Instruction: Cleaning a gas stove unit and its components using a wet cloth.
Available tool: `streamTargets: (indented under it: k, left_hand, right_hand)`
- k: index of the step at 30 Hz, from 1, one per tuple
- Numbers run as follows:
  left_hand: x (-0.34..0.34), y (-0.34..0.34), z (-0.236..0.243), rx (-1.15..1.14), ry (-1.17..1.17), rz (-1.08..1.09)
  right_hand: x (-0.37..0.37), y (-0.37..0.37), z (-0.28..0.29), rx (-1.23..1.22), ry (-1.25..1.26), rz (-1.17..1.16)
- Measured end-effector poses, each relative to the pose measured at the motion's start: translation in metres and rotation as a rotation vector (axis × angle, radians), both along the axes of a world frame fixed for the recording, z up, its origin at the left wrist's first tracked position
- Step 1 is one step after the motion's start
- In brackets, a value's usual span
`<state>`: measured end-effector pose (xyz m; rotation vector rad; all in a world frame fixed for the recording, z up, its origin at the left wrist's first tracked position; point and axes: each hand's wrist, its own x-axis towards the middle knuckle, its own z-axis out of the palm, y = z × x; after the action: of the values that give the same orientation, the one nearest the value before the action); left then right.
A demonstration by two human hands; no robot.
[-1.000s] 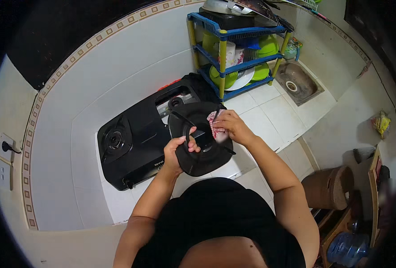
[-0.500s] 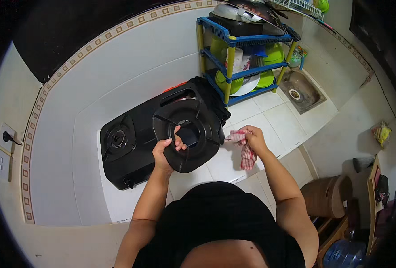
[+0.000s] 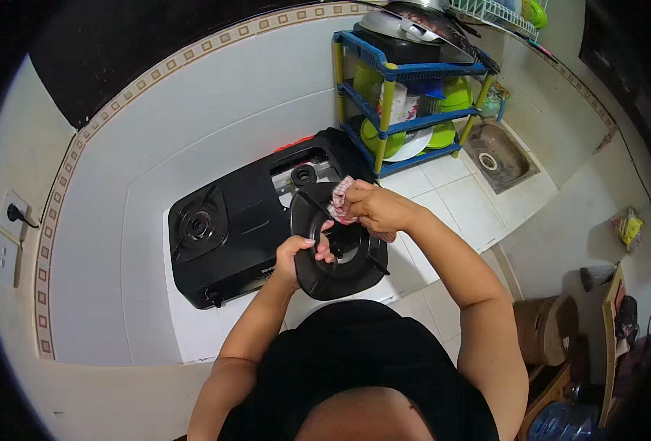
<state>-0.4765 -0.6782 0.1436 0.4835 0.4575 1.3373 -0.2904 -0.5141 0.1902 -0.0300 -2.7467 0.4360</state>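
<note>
Two hands hold a black metal burner plate with raised ribs (image 3: 340, 283) and a red-and-white checked cloth (image 3: 342, 193)
The left hand (image 3: 302, 256) has its thumb and fingers clamped on the plate's inner rim, through the central opening; the right hand (image 3: 378, 209) has its fingers clamped on the bunched cloth at the plate's upper part. The plate is held up tilted, in front of the right end of a black two-burner stove (image 3: 246, 213), whose right burner lies uncovered. The stove stands on a white tiled worktop (image 3: 466, 200), just beside a blue-and-yellow plastic rack (image 3: 364, 50) of dishes
</note>
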Motion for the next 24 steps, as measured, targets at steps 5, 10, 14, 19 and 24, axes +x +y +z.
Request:
streamTargets:
  k: [5,10,14,19,24]
  left_hand:
    - [0.005,-0.004,0.004,-0.009,0.057,0.035]
    - [0.006,-0.003,0.002,0.086,0.217,0.114]
    - [0.005,-0.001,0.002,0.059,0.286,0.126]
    - [-0.004,0.003,-0.013,0.029,0.150,0.097]
    - [-0.004,0.003,-0.011,0.112,0.285,0.158]
  right_hand:
    - [-0.009,-0.013,-0.006,0.105,0.260,-0.209]
    - [-0.020,-0.007,-0.030,0.003,0.544,-0.549]
    - [-0.038,-0.021,-0.024,-0.094,0.493,-0.733]
    - [-0.058,-0.050,-0.013,-0.203,0.588,-0.247]
    - [-0.050,-0.026,-0.043,-0.193,0.557,-0.555]
